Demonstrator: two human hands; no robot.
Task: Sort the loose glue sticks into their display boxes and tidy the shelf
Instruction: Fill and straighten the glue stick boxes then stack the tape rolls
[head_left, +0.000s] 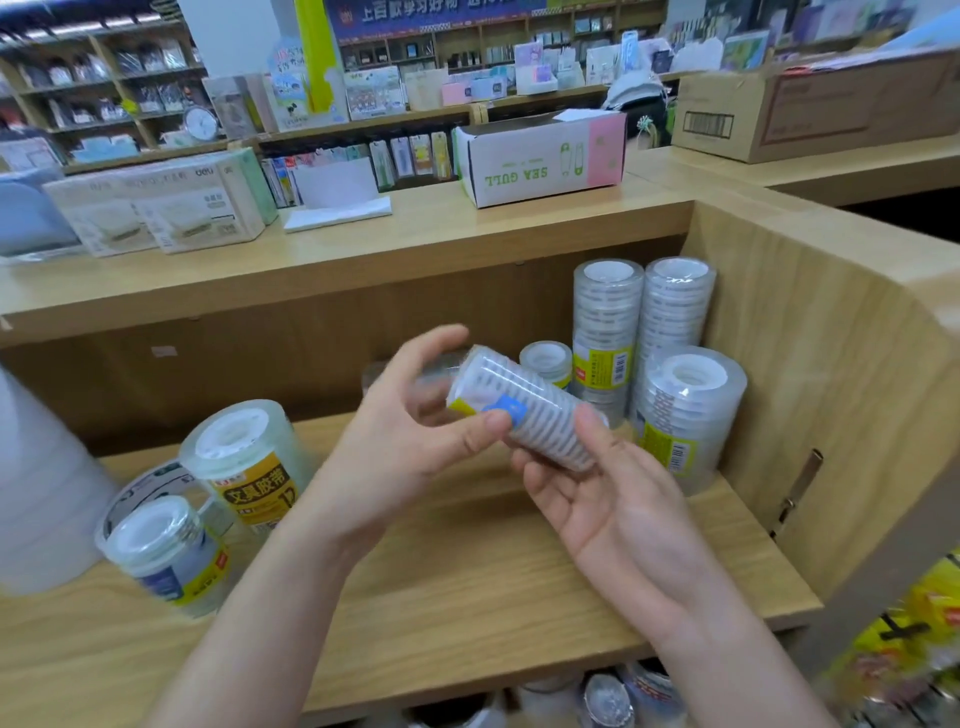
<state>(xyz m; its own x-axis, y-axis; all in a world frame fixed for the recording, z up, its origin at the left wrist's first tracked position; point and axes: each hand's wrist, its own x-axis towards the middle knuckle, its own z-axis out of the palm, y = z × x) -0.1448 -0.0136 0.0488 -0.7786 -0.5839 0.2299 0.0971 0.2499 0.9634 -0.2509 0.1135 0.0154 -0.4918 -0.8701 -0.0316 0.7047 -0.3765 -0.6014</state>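
Two hands meet over the middle of the wooden shelf (467, 566), both holding one pack of clear tape rolls (524, 410), a shrink-wrapped tube lying tilted in the air with its far end up and left. The left hand (410, 436) grips it from the left: the thumb presses on the pack's blue label and the other fingers curl over the far side. The right hand (613, 499) lies palm up beneath the near end, fingers cupped under the tube and thumb against its right side.

In the far right corner of the shelf stand two tall tape stacks (605, 322), side by side and upright, with a wide tape stack (685, 410) just in front of them and a short tape stack (545, 361) to their left. At the near left stand a yellow-labelled tape pack (249, 457) and a smaller blue-labelled tape pack (161, 551), both leaning.

On the table above and behind the shelf sits a white box (545, 161) printed SEA GULL.
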